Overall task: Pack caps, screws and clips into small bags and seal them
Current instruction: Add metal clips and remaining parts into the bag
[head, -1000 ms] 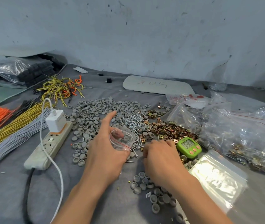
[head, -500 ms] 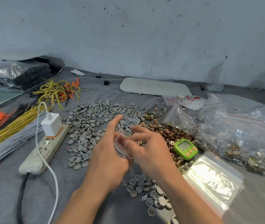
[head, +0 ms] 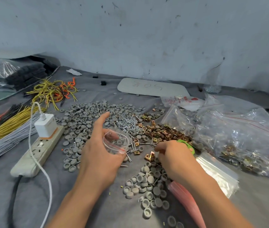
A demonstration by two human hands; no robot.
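My left hand [head: 97, 152] holds a small clear zip bag [head: 116, 142] with its mouth held open, the forefinger pointing up and away. My right hand [head: 173, 155] is down on the cloth just right of the bag, fingers curled over brass clips [head: 150, 157] at its tips; whether it pinches one I cannot tell. Grey caps [head: 84, 119] are spread behind the hands, silver screws [head: 128, 123] lie in the middle and a heap of brass clips [head: 166, 134] to their right. More grey caps [head: 146, 185] lie between my forearms.
A power strip [head: 36, 152] with a white charger [head: 45, 125] and cable lies left. Wire bundles [head: 7, 130] sit at far left. A green timer [head: 188, 146] peeks from behind my right hand. Packed bags [head: 239, 134] and a stack of empty zip bags [head: 217, 173] lie right.
My right hand left the bag's mouth and dropped right to the clips on the cloth. My left hand still holds the bag open.
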